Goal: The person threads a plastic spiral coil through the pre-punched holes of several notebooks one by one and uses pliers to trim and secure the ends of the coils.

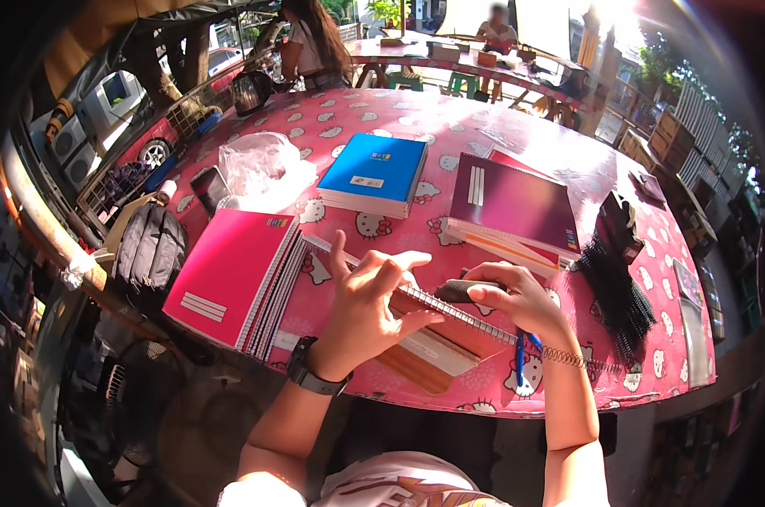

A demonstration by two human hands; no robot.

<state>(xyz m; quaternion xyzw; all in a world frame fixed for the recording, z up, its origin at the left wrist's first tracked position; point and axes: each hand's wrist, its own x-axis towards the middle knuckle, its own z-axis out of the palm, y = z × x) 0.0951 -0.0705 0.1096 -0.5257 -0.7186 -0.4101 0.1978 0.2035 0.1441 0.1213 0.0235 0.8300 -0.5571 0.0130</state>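
Between my hands lies a spiral-bound notebook (450, 338) with a brown-orange cover, its metal coil running along the upper edge. Loose coil wire (598, 366) sticks out past its right end. My left hand (372, 296), wearing a dark wristwatch, is over the notebook's left end with fingers spread; the thumb is by the coil. In my right hand (518, 296) is a dark grey elongated object (460, 291), held above the coil; its exact kind is unclear. A slim blue item (520, 363), perhaps a pen, lies below that hand, next to the notebook's right end.
Pink notebooks (230, 270) are stacked at left, blue ones (374, 169) at the back, purple ones (513, 203) at right. A bundle of black coils (615, 291), a clear plastic bag (264, 169) and a phone (209, 188) share the pink table (450, 228). Two people are farther back.
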